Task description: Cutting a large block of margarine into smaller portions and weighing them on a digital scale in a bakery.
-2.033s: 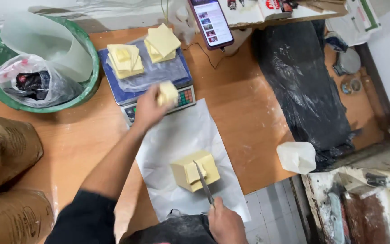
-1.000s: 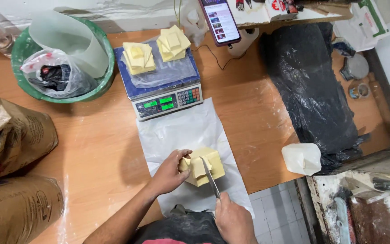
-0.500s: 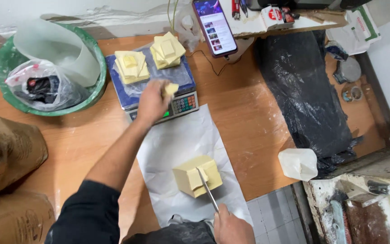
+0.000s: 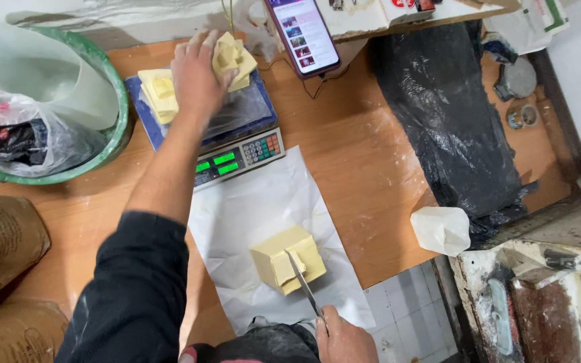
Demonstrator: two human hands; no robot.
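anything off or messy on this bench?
Mostly tidy. White powder smears the wooden bench beside the paper sheet. A phone leans at the back edge, close to the scale, cable trailing. The knife rests in the yellow block, held by the right hand.

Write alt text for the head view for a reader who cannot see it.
The left hand presses a pale yellow butter piece onto a digital scale, beside another stack. The right hand holds a knife in a butter block on white paper.
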